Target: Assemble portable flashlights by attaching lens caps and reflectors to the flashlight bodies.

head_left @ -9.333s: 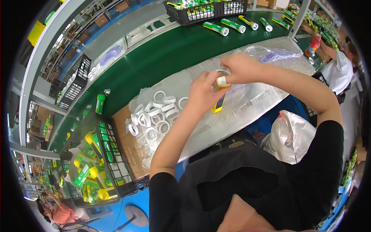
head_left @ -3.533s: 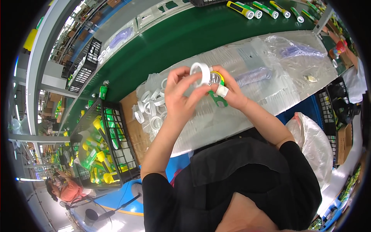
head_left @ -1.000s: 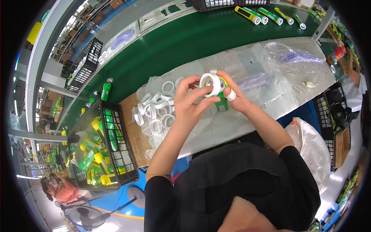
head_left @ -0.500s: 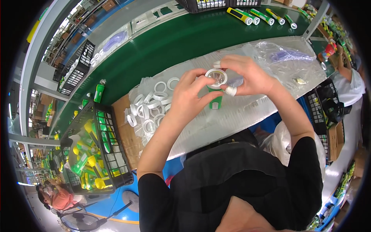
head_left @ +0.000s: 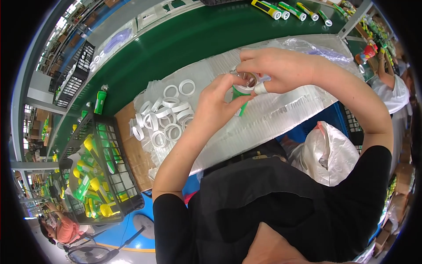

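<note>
A green flashlight [head_left: 238, 93] stands head up over the plastic-covered work surface, with a clear lens and reflector in its white head. My left hand [head_left: 216, 99] is closed round the near left side of the head, its fingertips at the rim. Across the top and right side curls my right hand [head_left: 277, 70], with white covers on some fingertips, its thumb pressing against the rim. Part of the head is hidden by my fingers. Left of my left hand lies a loose heap of white plastic rings [head_left: 172, 131].
A black crate [head_left: 127, 176] full of yellow and green flashlights is at the left. Several finished-looking flashlights [head_left: 292, 11] lie along the far green bench. Clear plastic bags [head_left: 307, 46] are at the back right; a white sack [head_left: 330, 154] hangs near my right side. Co-workers sit at both sides.
The flashlight head has tilted away from me, and my right hand has turned further over its top, elbow swinging outward. My left hand keeps its hold. The whole view has shifted slightly.
</note>
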### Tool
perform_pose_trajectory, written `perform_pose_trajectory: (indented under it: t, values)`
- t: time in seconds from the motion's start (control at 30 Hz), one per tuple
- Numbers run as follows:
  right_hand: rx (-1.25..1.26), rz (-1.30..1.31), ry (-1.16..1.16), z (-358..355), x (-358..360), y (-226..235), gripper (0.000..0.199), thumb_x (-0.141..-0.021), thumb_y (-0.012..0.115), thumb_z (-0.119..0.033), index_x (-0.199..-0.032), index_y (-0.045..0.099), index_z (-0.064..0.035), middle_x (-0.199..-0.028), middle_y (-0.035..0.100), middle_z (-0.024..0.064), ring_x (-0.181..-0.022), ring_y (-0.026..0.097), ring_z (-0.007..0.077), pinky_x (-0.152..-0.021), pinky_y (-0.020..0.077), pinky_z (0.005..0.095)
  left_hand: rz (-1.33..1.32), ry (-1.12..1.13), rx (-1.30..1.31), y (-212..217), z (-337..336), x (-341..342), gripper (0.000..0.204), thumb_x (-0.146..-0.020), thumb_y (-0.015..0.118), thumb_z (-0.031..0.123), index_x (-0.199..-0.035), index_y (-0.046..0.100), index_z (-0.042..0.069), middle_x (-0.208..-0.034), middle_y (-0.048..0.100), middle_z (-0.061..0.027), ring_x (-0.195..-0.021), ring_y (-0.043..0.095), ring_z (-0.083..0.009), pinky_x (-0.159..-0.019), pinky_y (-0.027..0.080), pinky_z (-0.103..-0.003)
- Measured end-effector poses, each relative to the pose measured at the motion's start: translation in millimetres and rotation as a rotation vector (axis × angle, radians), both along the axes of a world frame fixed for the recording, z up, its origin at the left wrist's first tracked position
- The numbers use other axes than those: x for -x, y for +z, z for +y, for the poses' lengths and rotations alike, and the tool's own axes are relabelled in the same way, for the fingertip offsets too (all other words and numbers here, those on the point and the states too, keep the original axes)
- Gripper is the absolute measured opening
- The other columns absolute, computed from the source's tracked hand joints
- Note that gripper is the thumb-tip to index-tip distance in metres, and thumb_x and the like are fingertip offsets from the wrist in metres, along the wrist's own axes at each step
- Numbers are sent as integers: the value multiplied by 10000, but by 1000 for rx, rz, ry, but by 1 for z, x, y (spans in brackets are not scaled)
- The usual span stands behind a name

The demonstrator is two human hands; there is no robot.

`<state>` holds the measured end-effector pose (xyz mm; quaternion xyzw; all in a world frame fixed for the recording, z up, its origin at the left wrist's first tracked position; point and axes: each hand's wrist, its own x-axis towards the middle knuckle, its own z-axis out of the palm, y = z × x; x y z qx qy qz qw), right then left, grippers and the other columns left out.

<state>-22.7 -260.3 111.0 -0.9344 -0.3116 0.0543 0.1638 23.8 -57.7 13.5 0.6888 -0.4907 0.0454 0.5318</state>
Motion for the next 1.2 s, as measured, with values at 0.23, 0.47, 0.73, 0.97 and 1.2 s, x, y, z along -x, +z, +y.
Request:
perform_pose_trajectory:
  t: [0.23, 0.47, 0.73, 0.97, 1.2]
  values:
    - [36, -1, -179, 10, -1, -4, 301, -706, 745, -179, -922, 626, -5, -800, 582, 136, -704, 601, 335, -613, 468, 413, -55, 88, -89, 2, -3, 4, 369, -694, 839, 118, -995, 630, 74, -945, 684, -95, -854, 665, -237, -738, 523, -332]
    - [373, 18, -548, 25, 3, -1, 405, -732, 738, -369, -844, 628, 5, -719, 610, 162, -683, 628, 362, -597, 475, 433, -68, 143, -43, -5, -1, 3, 375, -693, 835, 122, -1007, 634, 83, -901, 669, -87, -779, 646, -232, -678, 511, -339]
    - [386, 39, -566, 35, 4, 3, 393, -809, 684, -368, -943, 588, -11, -838, 634, 153, -746, 622, 355, -652, 486, 429, -57, 150, -51, -6, -2, 4, 377, -693, 836, 130, -1009, 634, 89, -942, 679, -96, -794, 657, -246, -685, 524, -342]
    - [140, -12, -276, 24, 6, 0, 569, -749, 714, -498, -932, 635, 35, -925, 658, 164, -879, 656, 340, -762, 519, 396, -99, 135, 37, -7, -2, 6, 362, -710, 794, 109, -1035, 641, 144, -914, 652, -75, -775, 659, -264, -631, 529, -363]
    - [51, -322, -293, 19, 8, -19, 515, -694, 771, -485, -822, 600, -16, -733, 616, 148, -701, 629, 348, -613, 482, 427, -180, 139, 69, -15, -5, 4, 405, -689, 803, 84, -1058, 649, 152, -922, 646, -73, -780, 660, -256, -640, 529, -355]
